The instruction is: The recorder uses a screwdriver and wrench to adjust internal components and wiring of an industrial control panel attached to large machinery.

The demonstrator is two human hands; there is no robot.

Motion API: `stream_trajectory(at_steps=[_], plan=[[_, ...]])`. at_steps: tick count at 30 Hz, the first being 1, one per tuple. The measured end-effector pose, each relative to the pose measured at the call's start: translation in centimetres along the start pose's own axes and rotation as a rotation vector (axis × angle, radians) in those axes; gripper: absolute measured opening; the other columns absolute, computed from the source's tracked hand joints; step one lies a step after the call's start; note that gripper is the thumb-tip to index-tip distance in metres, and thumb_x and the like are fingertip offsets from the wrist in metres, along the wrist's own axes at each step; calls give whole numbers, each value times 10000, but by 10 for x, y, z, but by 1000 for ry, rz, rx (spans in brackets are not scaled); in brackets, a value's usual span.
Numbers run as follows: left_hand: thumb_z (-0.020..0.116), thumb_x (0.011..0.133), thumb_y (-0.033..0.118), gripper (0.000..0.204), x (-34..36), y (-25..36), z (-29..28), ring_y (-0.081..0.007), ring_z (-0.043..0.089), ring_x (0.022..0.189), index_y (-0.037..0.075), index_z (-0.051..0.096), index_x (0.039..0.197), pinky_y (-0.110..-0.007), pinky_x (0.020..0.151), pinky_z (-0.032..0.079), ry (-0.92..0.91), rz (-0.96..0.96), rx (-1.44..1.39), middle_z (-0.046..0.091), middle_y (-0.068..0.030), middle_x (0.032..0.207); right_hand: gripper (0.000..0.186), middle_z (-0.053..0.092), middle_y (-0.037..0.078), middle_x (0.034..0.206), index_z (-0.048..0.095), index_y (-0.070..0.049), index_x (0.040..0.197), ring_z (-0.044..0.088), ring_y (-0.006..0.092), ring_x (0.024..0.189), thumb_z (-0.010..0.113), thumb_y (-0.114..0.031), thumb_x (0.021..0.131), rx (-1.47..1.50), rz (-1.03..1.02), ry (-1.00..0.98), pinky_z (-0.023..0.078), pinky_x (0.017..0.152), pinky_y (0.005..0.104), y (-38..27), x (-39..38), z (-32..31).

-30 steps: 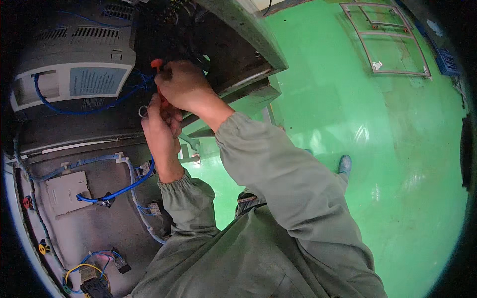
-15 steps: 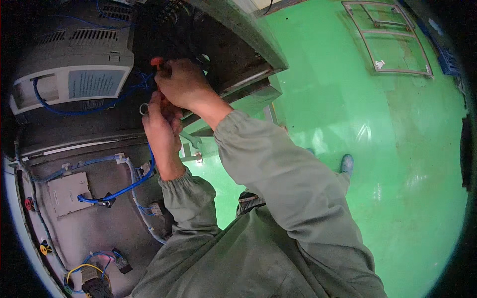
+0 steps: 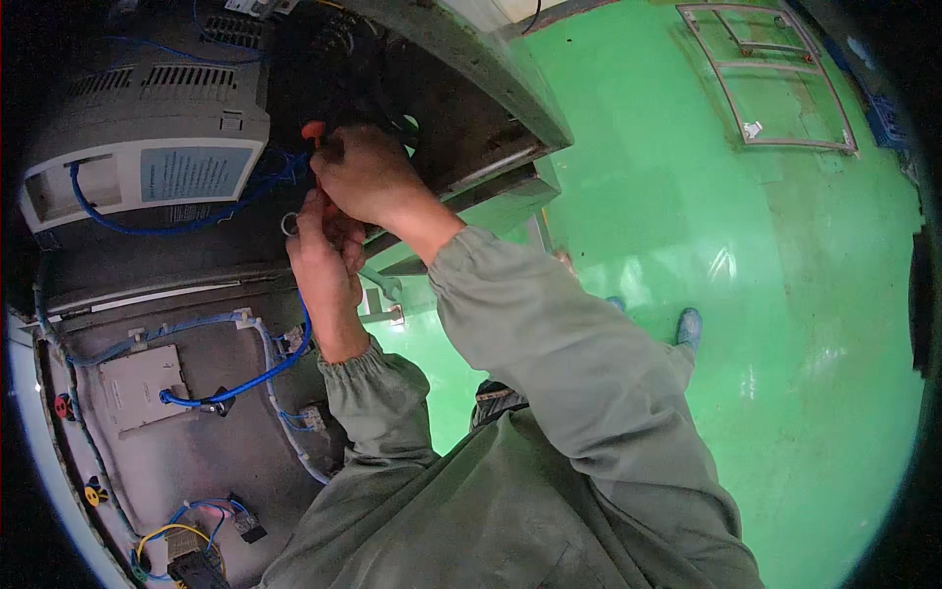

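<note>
Inside the open cabinet, my two hands are close together. My right hand (image 3: 365, 175) is closed round a tool with an orange-red handle (image 3: 313, 130); the handle's end sticks out past the fingers, and the rest is hidden. Just below it, my left hand (image 3: 322, 245) is closed with its fingers pinched together against the same spot. What it grips is hidden. A small metal ring (image 3: 288, 224) shows beside its fingers. Near its wrist, a grey-green bar with a wrench-like end (image 3: 385, 285) juts over the floor. To the left sits a pale vented drive unit (image 3: 147, 177) with a blue cable (image 3: 147, 232).
The cabinet door (image 3: 231, 442) stands open below my left arm, carrying a flat panel (image 3: 142, 388), a thick blue cable (image 3: 260, 381), and wired switch blocks (image 3: 191, 555). The cabinet's edge (image 3: 520, 98) slants along the right. A metal frame (image 3: 785, 145) lies on the green floor.
The whole view has shifted slightly, with cabinet and hands moving a little right and down together. Both hands keep the same grip and place by the orange-red handle.
</note>
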State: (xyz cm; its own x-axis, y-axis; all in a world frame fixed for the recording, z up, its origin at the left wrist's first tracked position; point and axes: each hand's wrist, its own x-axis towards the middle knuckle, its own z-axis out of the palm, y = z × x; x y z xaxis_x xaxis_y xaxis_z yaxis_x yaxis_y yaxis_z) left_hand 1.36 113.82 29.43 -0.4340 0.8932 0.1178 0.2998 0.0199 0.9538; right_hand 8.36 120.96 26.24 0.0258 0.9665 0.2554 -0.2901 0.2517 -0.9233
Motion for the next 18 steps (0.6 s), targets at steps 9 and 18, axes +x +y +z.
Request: stream_trajectory(at_steps=[9,18], plan=[[514,893,333,333,1,2,-3,-57,364,407,40,561,744,-213,370,226,-70,6,-13,497,-16,550,259,627,218,762,636,25,767,619,366,778,519,-204,798,-9,-13,39,478,717,413,-2,0,3],[494,915,361,366,2,-2,-3,-46,359,411,56,536,716,-203,366,215,-60,16,-93,482,-6,558,308,626,226,732,631,28,735,634,351,756,492,-224,845,53,20,-49,477,705,412,-3,-1,-1]])
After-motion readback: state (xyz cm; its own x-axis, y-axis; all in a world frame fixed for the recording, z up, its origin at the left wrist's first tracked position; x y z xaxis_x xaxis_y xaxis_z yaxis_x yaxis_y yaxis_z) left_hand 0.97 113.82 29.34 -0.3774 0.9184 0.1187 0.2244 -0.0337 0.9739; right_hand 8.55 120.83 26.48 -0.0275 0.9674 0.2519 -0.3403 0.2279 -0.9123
